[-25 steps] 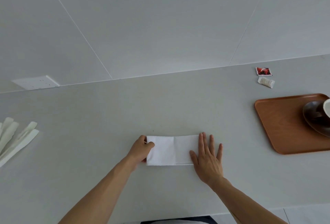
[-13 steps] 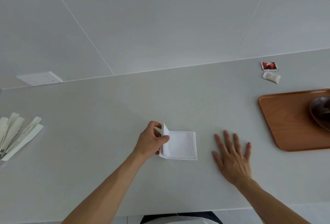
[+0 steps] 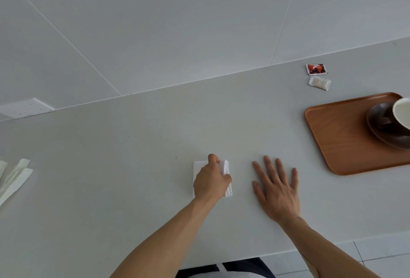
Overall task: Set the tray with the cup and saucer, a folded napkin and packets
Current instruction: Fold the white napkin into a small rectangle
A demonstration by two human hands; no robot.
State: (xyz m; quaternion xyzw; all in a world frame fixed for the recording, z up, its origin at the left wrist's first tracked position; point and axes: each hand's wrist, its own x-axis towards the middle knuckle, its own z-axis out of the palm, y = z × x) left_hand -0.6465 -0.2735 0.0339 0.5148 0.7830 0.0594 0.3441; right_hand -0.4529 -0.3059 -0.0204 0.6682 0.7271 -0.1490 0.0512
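A white folded napkin [image 3: 226, 168] lies on the grey counter near the front edge, mostly hidden under my left hand [image 3: 210, 180], which pinches its right folded edge. My right hand [image 3: 276, 186] rests flat on the counter just right of the napkin, fingers spread, holding nothing. At the right stands a brown wooden tray [image 3: 339, 135] with a dark saucer [image 3: 381, 131] and a white-lined cup [image 3: 402, 112], both cut off by the frame edge. Behind the tray lie a red packet [image 3: 316, 69] and a white packet [image 3: 319, 82].
Several white paper-wrapped items [image 3: 13, 180] lie at the far left of the counter. A white wall socket [image 3: 25, 108] sits at the back left where counter meets tiled wall. The counter's front edge runs just below my forearms.
My left hand has folded the napkin's left half over to the right, making it narrower. My right hand lifted off the napkin and now lies flat beside it.
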